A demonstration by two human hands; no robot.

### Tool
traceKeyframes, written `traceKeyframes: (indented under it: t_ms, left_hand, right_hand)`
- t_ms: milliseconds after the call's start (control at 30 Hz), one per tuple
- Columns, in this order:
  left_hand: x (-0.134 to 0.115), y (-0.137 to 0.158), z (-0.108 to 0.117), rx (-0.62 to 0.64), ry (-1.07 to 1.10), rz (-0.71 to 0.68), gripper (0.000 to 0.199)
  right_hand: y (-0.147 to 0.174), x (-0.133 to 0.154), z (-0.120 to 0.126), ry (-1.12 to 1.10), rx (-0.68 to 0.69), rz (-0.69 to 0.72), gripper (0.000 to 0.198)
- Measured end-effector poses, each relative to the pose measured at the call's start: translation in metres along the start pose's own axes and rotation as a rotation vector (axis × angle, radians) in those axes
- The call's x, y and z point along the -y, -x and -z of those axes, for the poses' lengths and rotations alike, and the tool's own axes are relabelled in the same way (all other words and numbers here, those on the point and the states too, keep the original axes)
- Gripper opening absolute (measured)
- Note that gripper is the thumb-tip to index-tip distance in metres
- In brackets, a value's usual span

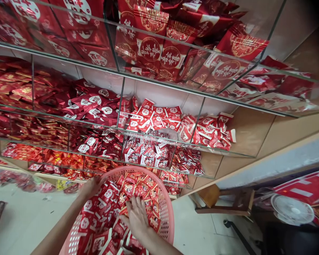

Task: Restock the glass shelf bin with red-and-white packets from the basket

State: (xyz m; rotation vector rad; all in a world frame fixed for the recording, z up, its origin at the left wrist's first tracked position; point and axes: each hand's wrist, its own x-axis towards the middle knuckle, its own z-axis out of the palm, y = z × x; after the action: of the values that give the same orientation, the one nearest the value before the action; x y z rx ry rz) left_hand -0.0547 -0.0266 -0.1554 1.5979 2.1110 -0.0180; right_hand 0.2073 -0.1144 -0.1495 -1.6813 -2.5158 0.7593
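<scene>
A pink perforated plastic basket [167, 209] full of small red and white snack packets [106, 209] is held low in front of me. My left hand [92, 186] grips the basket's far left rim. My right hand [137, 216] lies palm down on the packets inside, fingers spread among them. Whether it has closed on a packet I cannot tell.
Tiered glass bins [149, 141] hold heaps of red packets, with larger red bags [159, 49] in the top bins. A wooden stool [223, 200] stands at the right on the white floor. A small white fan [292, 209] sits far right.
</scene>
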Motion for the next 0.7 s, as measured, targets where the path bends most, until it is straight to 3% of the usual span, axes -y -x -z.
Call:
traceKeyframes:
  t_ms: [200, 300, 433, 567, 700]
  left_hand:
    - [-0.001, 0.002, 0.000, 0.021, 0.013, 0.010, 0.042]
    - [-0.002, 0.003, 0.002, 0.017, 0.006, 0.021, 0.043]
    - [-0.004, 0.004, 0.004, 0.010, -0.012, 0.014, 0.045]
    - [-0.006, 0.005, 0.005, 0.011, -0.010, 0.018, 0.042]
    - [-0.009, 0.008, 0.008, 0.001, -0.019, -0.012, 0.038]
  right_hand:
    - [-0.005, -0.001, 0.004, 0.022, -0.018, 0.045, 0.040]
    - [-0.004, -0.003, 0.007, -0.109, -0.045, 0.017, 0.027]
    - [-0.005, -0.009, 0.016, -0.313, -0.054, -0.011, 0.024]
    - [-0.014, -0.017, 0.037, -0.411, -0.036, -0.029, 0.029]
    - [-0.033, -0.023, 0.064, -0.263, -0.011, 0.103, 0.030]
